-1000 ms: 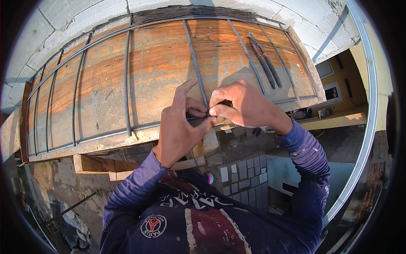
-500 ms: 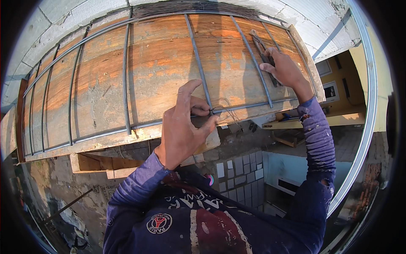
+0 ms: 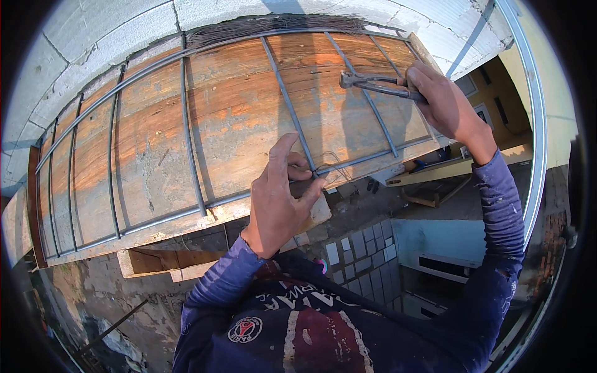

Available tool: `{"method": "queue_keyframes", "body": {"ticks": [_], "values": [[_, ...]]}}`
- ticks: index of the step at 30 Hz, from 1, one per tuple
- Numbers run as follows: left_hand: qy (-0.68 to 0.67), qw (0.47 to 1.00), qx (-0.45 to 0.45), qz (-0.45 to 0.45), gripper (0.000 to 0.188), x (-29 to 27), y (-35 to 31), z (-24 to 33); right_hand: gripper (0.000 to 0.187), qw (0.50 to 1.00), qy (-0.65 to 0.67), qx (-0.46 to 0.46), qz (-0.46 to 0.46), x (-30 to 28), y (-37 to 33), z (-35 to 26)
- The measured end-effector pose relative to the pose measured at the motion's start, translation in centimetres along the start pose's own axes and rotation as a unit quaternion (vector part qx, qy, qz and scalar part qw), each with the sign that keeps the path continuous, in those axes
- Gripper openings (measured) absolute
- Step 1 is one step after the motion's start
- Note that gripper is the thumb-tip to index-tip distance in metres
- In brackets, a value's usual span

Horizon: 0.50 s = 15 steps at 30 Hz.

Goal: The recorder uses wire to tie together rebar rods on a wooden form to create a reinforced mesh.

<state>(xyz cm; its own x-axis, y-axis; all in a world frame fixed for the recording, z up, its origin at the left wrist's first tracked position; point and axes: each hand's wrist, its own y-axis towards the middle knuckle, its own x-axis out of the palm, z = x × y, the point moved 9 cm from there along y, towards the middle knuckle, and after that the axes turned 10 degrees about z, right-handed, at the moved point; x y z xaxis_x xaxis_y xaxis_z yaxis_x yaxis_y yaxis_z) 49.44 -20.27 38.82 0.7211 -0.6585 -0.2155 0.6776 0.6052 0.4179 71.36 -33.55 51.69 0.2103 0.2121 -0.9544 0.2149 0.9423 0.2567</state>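
Observation:
My right hand (image 3: 451, 105) grips the handles of a pair of pincers (image 3: 376, 84), raised above the right part of a wooden board (image 3: 239, 112). The pincers' jaws point left, over a thin steel crossbar (image 3: 376, 121). At the board's near edge, my left hand (image 3: 273, 202) pinches thin tie wire (image 3: 336, 163) with thumb and fingers. The wire loops round the joint where another crossbar (image 3: 286, 99) meets the near long steel bar (image 3: 364, 158). Loose wire ends stick out to the right of my fingertips, which hide part of the joint.
Along the far edge lies a bundle of thin wire (image 3: 280, 23), beside a white block wall (image 3: 124, 31). Several more crossbars span the board to the left. A drop opens below the near edge, with stacked tiles (image 3: 367, 261) down there. A metal rail (image 3: 536, 124) curves along the right.
My right hand has lifted the pincers off the board, and their jaws have swung to point left. My left hand stays pinched at the same wire joint while the view has shifted slightly.

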Motion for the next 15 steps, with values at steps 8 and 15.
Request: {"method": "queue_keyframes", "body": {"ticks": [8, 15], "values": [[-0.003, 1.000, 0.001, -0.018, 0.088, 0.0, 0.2, 0.0, 0.012, 0.959, -0.206, -0.183, 0.063, -2.2, 0.3, -12.2], [-0.008, 1.000, 0.007, -0.010, 0.088, 0.1, 0.0, -0.4, 0.011, 0.929, -0.275, -0.243, 0.050, -1.5, 2.2, -13.6]]}}
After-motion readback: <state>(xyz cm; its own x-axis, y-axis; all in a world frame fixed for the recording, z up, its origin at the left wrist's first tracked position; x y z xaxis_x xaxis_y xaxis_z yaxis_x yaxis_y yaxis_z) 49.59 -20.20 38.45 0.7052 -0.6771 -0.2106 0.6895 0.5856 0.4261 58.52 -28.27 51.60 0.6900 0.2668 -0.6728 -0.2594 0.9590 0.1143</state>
